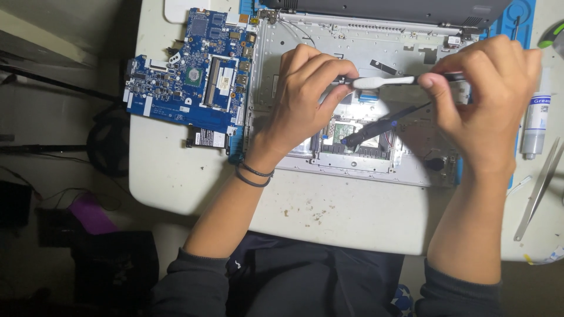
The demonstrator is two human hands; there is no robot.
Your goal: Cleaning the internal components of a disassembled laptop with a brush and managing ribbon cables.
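Fingertips of left hand [305,94] and right hand [487,94] pinch opposite ends of a thin white-and-black strip [376,81], held level just above the opened laptop chassis [352,158]. Blue motherboard [188,70] lies left of chassis, grease tube [536,117] & tweezers [537,191] to its right. Risk, prob.: the strip bends or snaps if the hands pull unevenly.

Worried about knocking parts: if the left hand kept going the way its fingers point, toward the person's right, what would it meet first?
Likely the right hand: the left hand faces it along the shared black-and-white tool. Depth unclear.
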